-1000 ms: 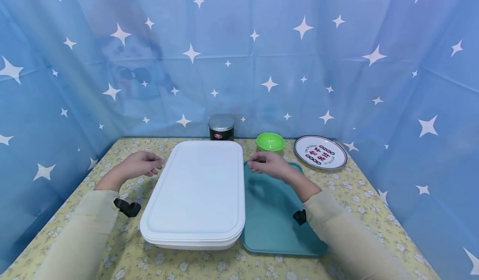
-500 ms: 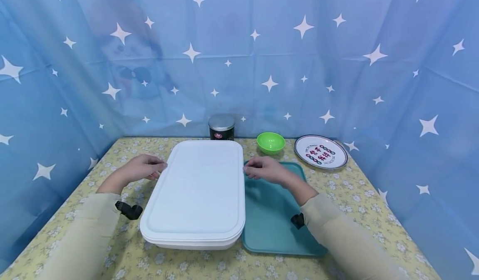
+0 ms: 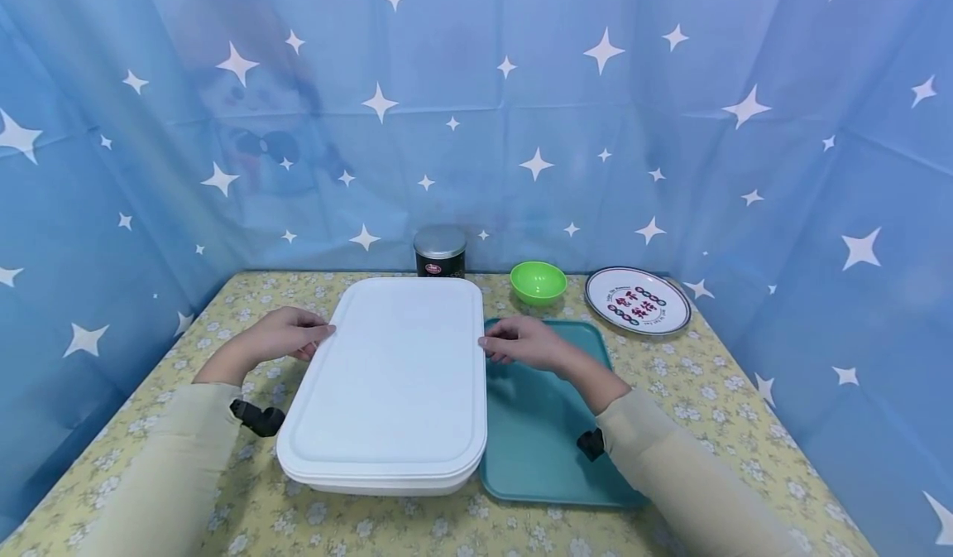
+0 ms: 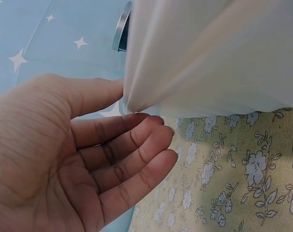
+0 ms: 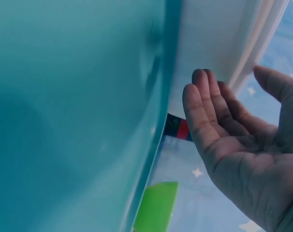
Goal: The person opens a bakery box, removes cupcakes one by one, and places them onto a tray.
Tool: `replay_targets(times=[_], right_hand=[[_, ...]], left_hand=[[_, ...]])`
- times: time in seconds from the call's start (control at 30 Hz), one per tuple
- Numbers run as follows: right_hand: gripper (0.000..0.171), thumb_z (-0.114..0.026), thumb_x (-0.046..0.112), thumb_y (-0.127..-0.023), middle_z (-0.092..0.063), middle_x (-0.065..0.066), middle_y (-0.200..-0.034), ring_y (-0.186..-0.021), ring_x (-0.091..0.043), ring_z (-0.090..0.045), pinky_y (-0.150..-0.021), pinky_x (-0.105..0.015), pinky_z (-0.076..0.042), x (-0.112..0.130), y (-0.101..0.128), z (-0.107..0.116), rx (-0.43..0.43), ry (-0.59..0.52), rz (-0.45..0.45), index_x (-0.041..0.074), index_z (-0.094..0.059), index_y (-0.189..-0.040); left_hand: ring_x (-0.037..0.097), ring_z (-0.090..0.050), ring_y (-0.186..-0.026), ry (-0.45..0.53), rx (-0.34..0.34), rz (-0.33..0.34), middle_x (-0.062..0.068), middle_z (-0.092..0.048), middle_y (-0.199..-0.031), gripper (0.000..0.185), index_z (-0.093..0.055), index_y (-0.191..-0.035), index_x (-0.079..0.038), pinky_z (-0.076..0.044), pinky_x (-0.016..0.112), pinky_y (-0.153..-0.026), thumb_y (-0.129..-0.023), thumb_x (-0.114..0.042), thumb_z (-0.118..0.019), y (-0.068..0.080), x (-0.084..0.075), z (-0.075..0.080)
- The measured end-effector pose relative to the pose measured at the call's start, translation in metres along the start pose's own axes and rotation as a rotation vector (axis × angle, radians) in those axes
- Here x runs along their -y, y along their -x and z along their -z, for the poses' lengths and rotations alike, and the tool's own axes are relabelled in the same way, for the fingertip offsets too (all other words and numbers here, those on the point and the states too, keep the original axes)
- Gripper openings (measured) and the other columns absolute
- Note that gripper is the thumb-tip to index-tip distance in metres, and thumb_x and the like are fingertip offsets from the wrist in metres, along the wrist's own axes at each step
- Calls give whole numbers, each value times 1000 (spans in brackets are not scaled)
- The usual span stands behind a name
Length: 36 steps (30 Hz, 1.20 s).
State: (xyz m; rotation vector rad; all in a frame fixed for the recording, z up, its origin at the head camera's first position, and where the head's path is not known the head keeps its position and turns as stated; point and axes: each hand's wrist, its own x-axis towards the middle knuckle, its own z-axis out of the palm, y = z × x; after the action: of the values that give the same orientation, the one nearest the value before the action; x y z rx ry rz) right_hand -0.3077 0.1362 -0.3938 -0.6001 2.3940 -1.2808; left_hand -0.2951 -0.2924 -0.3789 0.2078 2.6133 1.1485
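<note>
A white lid (image 3: 395,367) covers a white rectangular box (image 3: 395,488) on the cloth-covered table, seen from above in the head view. At its left edge my left hand (image 3: 277,340) pinches the rim; in the left wrist view the thumb lies on the edge (image 4: 137,92) with the curled fingers (image 4: 151,140) below. On the opposite side my right hand (image 3: 530,345) holds the lid's rim, thumb on top. In the right wrist view its fingers (image 5: 204,106) reach under the rim beside the box wall (image 5: 214,38). The inside of the box is hidden.
A teal tray (image 3: 551,441) lies right of the box, under my right forearm. Behind stand a dark tin with a silver lid (image 3: 440,252), a green bowl (image 3: 538,282) and a white patterned plate (image 3: 638,301). Blue star curtains (image 3: 476,127) enclose the table.
Both hands have moved inward from beside the box to the lid's side edges and now grip them. The lid and box have not visibly moved.
</note>
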Motion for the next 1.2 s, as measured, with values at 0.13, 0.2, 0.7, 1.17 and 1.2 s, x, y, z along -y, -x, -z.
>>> replay_targets(times=[0.13, 0.2, 0.7, 1.17, 1.2], right_hand=[[34, -62, 39, -101, -69, -10, -107, -102, -27, -67, -89, -46, -55, -1, 1, 0, 5, -12, 1, 10, -70, -116], [34, -62, 40, -101, -69, -11, -107, -101, -27, -67, -89, -46, -55, -2, 1, -1, 6, -17, 5, 10, -70, -115], [30, -63, 36, -101, -69, -12, -104, -98, -27, -67, -89, -47, -56, 0, 2, -3, 3, -32, 19, 9, -70, -110], [33, -64, 40, -100, -68, -12, -100, -95, -25, -66, -88, -46, -55, 2, 3, -6, 5, -42, -9, 9, -70, -106], [33, -64, 40, -100, -68, -12, -100, -95, -26, -66, -88, -47, -55, 2, 4, -6, 4, -40, -11, 9, -70, -106]], left_hand=[[22, -71, -85, -10, 5, -5, 10, -71, -102, 55, -53, -139, 8, -58, 45, -82, -105, -34, -56, 2, -1, 1], [22, -71, -85, -10, 7, -7, 10, -71, -102, 54, -54, -138, 8, -59, 44, -81, -105, -34, -56, 3, -1, 1], [23, -70, -83, -11, 2, -2, 10, -70, -96, 48, -61, -130, 4, -60, 42, -76, -104, -37, -57, 3, -2, 1], [23, -69, -83, -18, -4, -13, 10, -67, -94, 43, -67, -116, -1, -60, 42, -74, -103, -41, -58, 7, -2, 3], [22, -69, -83, -17, -6, -13, 10, -67, -94, 43, -67, -116, -1, -60, 42, -74, -103, -41, -58, 7, -2, 2]])
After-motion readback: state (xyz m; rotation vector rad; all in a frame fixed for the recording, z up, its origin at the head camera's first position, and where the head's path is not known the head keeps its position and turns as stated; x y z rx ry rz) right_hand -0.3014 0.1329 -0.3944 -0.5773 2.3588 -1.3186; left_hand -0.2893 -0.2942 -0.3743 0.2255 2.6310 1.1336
